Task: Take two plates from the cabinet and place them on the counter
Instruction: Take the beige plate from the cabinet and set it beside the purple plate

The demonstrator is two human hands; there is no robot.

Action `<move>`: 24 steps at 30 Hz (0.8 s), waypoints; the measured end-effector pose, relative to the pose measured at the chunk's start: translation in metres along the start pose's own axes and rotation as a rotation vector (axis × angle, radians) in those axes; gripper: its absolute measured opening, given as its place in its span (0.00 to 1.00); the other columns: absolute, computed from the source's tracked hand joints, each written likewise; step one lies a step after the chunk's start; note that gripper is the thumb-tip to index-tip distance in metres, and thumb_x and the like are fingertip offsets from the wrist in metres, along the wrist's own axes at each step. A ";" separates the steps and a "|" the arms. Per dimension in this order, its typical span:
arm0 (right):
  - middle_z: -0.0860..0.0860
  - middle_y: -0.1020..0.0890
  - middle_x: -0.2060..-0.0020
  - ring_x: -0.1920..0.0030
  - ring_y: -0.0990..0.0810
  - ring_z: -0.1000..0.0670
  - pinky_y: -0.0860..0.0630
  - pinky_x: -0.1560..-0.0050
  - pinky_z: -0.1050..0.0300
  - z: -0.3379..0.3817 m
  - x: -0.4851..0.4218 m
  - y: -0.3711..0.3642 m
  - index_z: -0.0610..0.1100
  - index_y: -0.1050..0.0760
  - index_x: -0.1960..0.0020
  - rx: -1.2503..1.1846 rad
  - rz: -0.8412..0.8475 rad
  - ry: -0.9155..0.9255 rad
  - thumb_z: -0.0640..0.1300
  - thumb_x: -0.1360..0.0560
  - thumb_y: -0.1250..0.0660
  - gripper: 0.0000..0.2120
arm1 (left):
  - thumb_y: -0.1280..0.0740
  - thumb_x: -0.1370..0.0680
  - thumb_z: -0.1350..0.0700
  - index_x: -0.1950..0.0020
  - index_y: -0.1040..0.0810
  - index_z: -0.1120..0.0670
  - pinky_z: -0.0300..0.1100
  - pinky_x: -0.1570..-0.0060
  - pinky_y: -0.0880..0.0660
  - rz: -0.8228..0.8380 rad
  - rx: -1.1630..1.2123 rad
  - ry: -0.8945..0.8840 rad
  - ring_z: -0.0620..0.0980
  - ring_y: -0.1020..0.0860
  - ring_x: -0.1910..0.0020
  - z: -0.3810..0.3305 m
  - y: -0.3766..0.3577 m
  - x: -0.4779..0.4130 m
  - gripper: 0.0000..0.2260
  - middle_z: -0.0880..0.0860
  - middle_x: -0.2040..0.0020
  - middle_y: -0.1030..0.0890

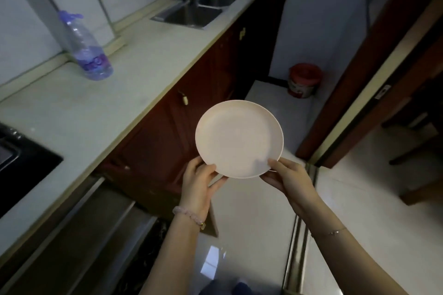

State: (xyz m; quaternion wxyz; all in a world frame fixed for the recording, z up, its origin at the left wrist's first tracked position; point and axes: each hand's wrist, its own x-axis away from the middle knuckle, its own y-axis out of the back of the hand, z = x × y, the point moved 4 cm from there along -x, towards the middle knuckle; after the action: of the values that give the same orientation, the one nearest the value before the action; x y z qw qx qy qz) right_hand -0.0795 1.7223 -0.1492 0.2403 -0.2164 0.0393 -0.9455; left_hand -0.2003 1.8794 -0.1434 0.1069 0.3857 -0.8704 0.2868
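A pale pink round plate [239, 139], face up and tilted slightly toward the camera, is held in the air beside the pale stone counter [100, 93], over the dark red cabinet fronts [167, 132]. The left hand [199, 184] and right hand [290, 179] pinch its near rim.

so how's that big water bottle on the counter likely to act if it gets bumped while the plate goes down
The water bottle stands upright, tall over a fairly narrow base, so a knock up high might tip it. It looks like thin clear plastic, so it would probably flex, not break. Being round, it may roll along the counter if it falls. How full it is isn't clear.
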 end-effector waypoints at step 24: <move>0.45 0.14 0.55 0.54 0.14 0.47 0.17 0.56 0.58 0.163 -0.290 0.141 0.42 0.21 0.45 -0.136 -0.295 0.083 0.40 0.24 0.35 0.09 | 0.36 0.26 0.66 0.35 0.28 0.51 0.42 0.59 0.20 0.273 -0.156 0.036 0.52 0.22 0.43 -0.020 -0.274 -0.309 0.21 0.53 0.39 0.22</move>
State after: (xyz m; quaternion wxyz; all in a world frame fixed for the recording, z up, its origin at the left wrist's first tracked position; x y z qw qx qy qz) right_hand 0.2814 1.7394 -0.1407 0.0817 -0.1964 0.0808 -0.9738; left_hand 0.2098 1.9317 -0.1389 0.1118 0.2491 -0.9323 0.2371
